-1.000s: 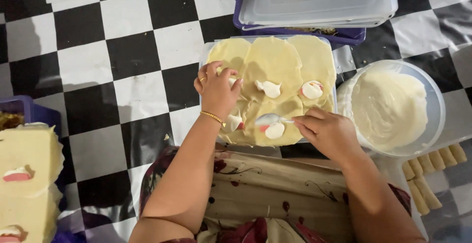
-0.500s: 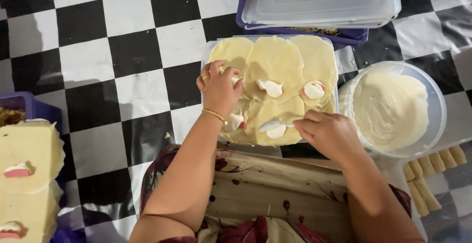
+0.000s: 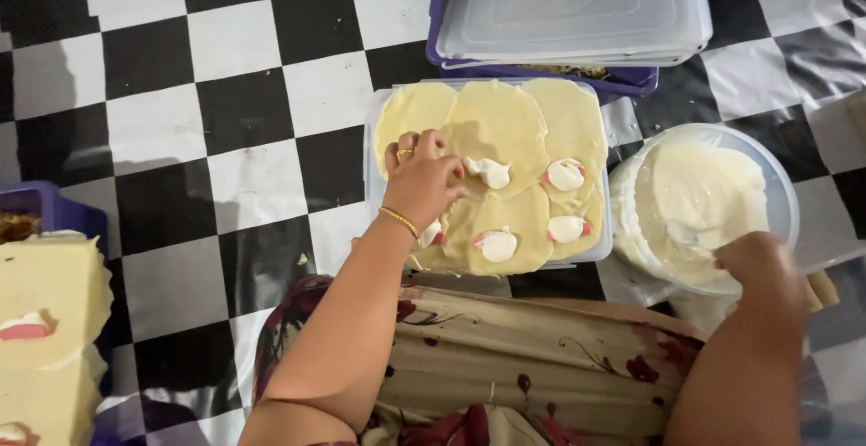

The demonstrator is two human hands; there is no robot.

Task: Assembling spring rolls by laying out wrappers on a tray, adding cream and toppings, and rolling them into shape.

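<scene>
Clear lidded box [image 3: 577,4] behind crepe tray [image 3: 372,139]

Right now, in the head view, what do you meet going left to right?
Stacked yellow crepes → left hand → cream dollop → tub of cream → right hand

Even, soft overhead light; glare streaks the glossy checkered floor covering [image 3: 225,76] at upper right, the right hand [image 3: 762,270] is motion-blurred, and shadows stay faint.
</scene>
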